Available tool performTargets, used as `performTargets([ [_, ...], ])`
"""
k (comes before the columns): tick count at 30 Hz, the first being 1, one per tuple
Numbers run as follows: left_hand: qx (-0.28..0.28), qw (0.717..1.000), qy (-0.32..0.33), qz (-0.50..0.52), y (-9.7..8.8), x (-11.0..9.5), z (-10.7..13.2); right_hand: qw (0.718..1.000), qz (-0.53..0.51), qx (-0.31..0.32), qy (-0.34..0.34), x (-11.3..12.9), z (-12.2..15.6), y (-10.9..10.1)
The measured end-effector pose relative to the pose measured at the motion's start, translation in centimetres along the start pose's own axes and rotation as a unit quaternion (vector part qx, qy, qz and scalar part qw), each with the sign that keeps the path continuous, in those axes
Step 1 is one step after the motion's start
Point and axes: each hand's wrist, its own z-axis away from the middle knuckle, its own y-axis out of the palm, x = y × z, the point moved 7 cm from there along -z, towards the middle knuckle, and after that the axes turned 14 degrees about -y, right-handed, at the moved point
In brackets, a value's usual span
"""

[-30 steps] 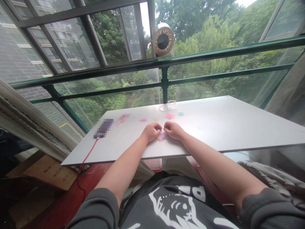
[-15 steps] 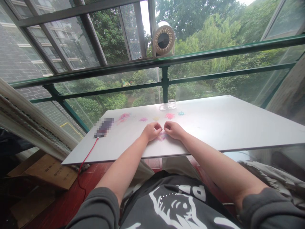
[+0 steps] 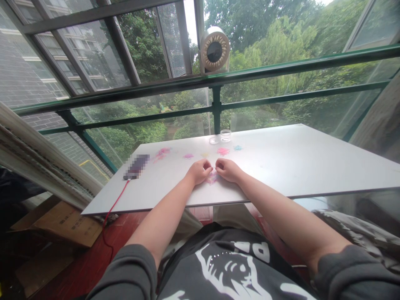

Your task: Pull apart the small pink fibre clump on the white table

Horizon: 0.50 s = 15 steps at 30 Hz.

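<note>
My left hand [image 3: 199,171] and my right hand [image 3: 227,169] rest close together on the white board [image 3: 296,162], both with fingers curled in a pinch. Between and under them lies a small pinkish pile of tiny pieces [image 3: 213,178]. What the fingertips pinch is too small to make out. Farther back on the board lie small coloured heaps: pink [image 3: 162,152], purple [image 3: 188,156], pink-red [image 3: 223,151] and teal [image 3: 238,148]. Two small clear round dishes [image 3: 225,134] stand near the board's far edge.
A phone [image 3: 136,166] with a red cable [image 3: 112,206] lies at the board's left. Behind the board runs a green railing [image 3: 215,108] with glass, and a round device [image 3: 214,49] sits on it. Cardboard [image 3: 59,223] lies on the floor at left.
The hands stay nearly in place, with only slight finger movement over the pinkish pile. The view has shifted a little.
</note>
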Motion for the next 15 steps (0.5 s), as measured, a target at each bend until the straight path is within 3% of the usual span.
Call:
performTargets([
  [15, -0.007, 0.999, -0.050, -0.014, -0.20, 0.03, -0.09, 1.000, -0.005, -0.005, -0.006, 0.00, -0.07, 0.04],
])
